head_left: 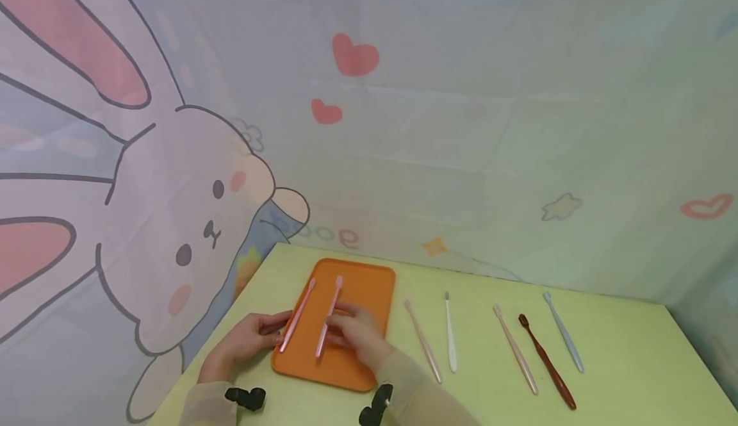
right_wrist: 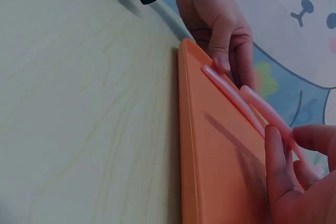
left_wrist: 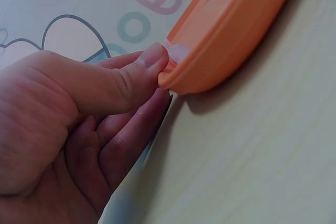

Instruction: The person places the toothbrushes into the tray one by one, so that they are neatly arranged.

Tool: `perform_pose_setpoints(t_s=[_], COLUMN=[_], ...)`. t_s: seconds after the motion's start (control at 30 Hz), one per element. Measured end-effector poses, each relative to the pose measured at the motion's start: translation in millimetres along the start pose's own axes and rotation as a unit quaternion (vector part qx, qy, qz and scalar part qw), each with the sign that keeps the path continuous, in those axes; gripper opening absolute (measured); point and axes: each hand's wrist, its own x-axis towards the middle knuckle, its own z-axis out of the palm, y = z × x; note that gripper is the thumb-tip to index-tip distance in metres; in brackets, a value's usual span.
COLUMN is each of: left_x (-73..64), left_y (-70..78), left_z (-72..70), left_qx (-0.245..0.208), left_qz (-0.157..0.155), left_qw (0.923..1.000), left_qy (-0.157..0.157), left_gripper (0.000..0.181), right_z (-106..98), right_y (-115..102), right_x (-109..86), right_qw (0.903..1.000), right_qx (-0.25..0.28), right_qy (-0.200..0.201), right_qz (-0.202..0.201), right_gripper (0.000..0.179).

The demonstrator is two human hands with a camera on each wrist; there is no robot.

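An orange tray (head_left: pixel 371 291) lies on the table. My left hand (head_left: pixel 245 338) pinches its left rim, with the thumb (left_wrist: pixel 139 69) on top in the left wrist view. Along the tray's left side rests a pink toothbrush (head_left: pixel 296 317), its handle end beside that thumb. A second pink toothbrush (head_left: pixel 334 296) is in my right hand (head_left: pixel 360 336), pinched between thumb and fingers over the middle of the tray. In the right wrist view the held toothbrush (right_wrist: pixel 265 108) appears raised off the tray, and a shadow falls on the orange surface below.
On the pale green table (head_left: pixel 478 311), right of the tray, lie a light pink toothbrush (head_left: pixel 423 343), a white one (head_left: pixel 450 336), another pale pink one (head_left: pixel 516 350), a brown one (head_left: pixel 548 362) and a blue one (head_left: pixel 564 333). A rabbit-print cloth (head_left: pixel 426 144) hangs behind.
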Motion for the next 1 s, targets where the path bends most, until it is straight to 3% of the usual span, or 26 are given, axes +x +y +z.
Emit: perform_pose_setpoints(t_s=[0.13, 0.37, 0.57, 1.0], left_x=[-0.9, -1.5, -1.0, -0.6], left_y=[0.3, 1.7, 1.6, 1.3], left_z=[-0.1, -0.6, -0.4, -0.9], left_qx=[-0.006, 0.013, 0.000, -0.005], left_qz=[-0.010, -0.002, -0.002, -0.003], left_qw=[0.9999, 0.9999, 1.0000, 1.0000], left_qy=[0.003, 0.005, 0.005, 0.004], left_gripper=[0.058, 0.057, 0.056, 0.057], right_z=[11, 27, 35, 50], right_y=[4, 4, 9, 8], right_x=[4.5, 15.2, 21.4, 19.9], right_qw=[0.9999, 0.9991, 0.9984, 0.9971], right_qx=[-0.006, -0.001, -0.003, -0.034], right_qy=[0.011, 0.040, 0.055, 0.068], right_qz=[0.007, 0.017, 0.014, -0.002], right_gripper=[0.054, 0.049, 0.046, 0.041])
